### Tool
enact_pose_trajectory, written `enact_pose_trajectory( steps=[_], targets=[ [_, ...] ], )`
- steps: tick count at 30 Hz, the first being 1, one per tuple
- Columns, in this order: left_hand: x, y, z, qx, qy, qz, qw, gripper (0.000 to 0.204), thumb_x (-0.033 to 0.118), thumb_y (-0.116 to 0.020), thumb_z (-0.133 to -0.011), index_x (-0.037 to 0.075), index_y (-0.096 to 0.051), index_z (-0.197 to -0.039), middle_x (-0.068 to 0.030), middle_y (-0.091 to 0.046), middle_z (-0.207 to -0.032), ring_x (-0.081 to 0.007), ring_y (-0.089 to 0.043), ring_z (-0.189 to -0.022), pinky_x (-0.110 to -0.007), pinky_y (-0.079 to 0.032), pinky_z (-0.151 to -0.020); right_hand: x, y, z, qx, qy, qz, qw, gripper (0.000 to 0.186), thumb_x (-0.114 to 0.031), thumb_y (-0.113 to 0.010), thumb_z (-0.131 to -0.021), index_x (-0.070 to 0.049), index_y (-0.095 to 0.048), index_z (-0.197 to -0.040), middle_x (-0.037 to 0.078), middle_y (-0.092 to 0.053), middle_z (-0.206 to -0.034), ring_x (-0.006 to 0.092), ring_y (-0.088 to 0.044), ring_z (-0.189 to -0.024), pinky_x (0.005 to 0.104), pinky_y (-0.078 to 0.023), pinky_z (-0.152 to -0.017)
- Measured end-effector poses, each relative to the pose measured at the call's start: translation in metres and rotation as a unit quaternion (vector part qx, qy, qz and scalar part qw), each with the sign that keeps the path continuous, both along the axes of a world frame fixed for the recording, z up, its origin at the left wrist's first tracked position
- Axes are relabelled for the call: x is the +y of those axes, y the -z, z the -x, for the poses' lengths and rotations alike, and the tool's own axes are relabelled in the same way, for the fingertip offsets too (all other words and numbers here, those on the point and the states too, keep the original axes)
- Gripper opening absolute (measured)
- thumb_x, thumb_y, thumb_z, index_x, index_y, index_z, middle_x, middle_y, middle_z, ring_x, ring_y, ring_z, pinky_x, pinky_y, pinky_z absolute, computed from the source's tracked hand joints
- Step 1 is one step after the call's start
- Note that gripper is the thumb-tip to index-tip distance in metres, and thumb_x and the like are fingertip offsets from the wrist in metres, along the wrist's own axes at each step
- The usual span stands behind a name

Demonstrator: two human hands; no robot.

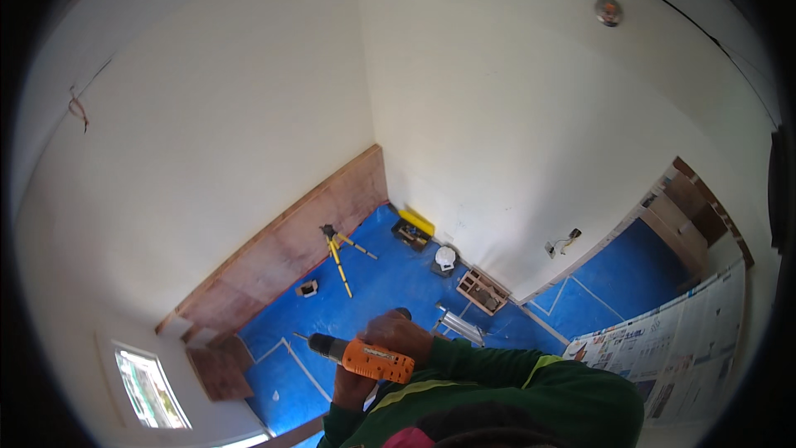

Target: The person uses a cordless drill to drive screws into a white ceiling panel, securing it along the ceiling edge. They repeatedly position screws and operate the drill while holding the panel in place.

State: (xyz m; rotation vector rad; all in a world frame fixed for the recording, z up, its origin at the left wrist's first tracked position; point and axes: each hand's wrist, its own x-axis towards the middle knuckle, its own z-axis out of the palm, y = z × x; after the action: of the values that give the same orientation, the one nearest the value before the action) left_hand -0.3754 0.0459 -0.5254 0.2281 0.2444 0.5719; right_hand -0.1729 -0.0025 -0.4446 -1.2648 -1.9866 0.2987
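An orange and black power drill (377, 361) is held in front of me at the lower middle, its chuck and thin bit pointing left. My right hand (398, 337) is wrapped round its handle, the fingers closed; a dark end shows just beyond the knuckles. Below the drill body is my left hand (351, 387), close against it. Its fingers are mostly hidden by the drill, so whether it grips the tool is unclear. Both arms wear green sleeves with yellow-green stripes.
A yellow-legged tripod (337, 261), an open toolbox (410, 232), a white round-topped item (445, 259) and a wooden tray (483, 291) stand on blue floor covering (377, 286). Beside my right arm is a metal stepped frame (460, 326). Loose wires (79, 109) stick out of the left wall.
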Motion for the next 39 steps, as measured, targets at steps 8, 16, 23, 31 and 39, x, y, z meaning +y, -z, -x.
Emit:
enact_pose_trajectory(
  steps=[8,16,23,31,39],
  targets=[
    [0.024,-0.009,-0.004,0.321,0.057,-0.611,0.721,0.034,0.012,-0.068,-0.103,0.003,-0.059,-0.134,-0.0090,-0.069,-0.126,-0.0215,-0.067,-0.118,-0.038,-0.053,-0.101,-0.013,0.010,-0.004,-0.032,0.059,0.028,0.997,0.035,-0.021,-0.068,-0.090,-0.010,-0.067,-0.123,0.010,-0.069,-0.105,0.0321,-0.068,-0.106,0.0476,-0.049,-0.096],
    [0.049,0.001,-0.028,0.207,0.035,-0.470,0.857,0.024,0.008,-0.060,-0.108,-0.001,-0.063,-0.129,-0.0088,-0.070,-0.123,-0.0203,-0.070,-0.114,-0.035,-0.056,-0.097,-0.030,-0.009,-0.003,0.057,0.133,0.044,0.989,0.041,-0.019,-0.071,-0.087,-0.010,-0.069,-0.126,0.012,-0.071,-0.098,0.0378,-0.072,-0.091,0.0490,-0.055,-0.083],
    [0.050,-0.021,-0.084,0.064,0.154,-0.210,0.963,0.033,0.021,-0.059,-0.110,-0.001,-0.060,-0.134,-0.0093,-0.068,-0.128,-0.0215,-0.067,-0.118,-0.037,-0.055,-0.102,-0.054,-0.034,-0.029,0.136,0.206,-0.053,0.967,0.036,-0.018,-0.072,-0.086,-0.011,-0.072,-0.121,0.013,-0.072,-0.096,0.0374,-0.072,-0.090,0.0474,-0.056,-0.080],
    [0.038,-0.047,-0.107,0.055,0.269,-0.204,0.940,0.038,0.031,-0.054,-0.113,0.006,-0.053,-0.143,-0.0091,-0.063,-0.135,-0.0211,-0.063,-0.127,-0.039,-0.053,-0.110,-0.085,-0.036,-0.033,0.046,0.321,-0.097,0.941,0.033,-0.017,-0.068,-0.090,-0.010,-0.068,-0.123,0.010,-0.071,-0.106,0.0329,-0.071,-0.104,0.0468,-0.051,-0.094],
    [0.037,-0.066,-0.127,0.165,0.093,-0.807,0.560,0.041,0.013,-0.068,-0.103,0.003,-0.052,-0.139,-0.0121,-0.064,-0.129,-0.0235,-0.065,-0.118,-0.039,-0.054,-0.099,-0.081,-0.021,-0.051,0.002,0.345,-0.108,0.932,0.034,-0.018,-0.068,-0.091,-0.011,-0.066,-0.125,0.009,-0.069,-0.109,0.0325,-0.069,-0.108,0.0474,-0.049,-0.098]
  ],
)
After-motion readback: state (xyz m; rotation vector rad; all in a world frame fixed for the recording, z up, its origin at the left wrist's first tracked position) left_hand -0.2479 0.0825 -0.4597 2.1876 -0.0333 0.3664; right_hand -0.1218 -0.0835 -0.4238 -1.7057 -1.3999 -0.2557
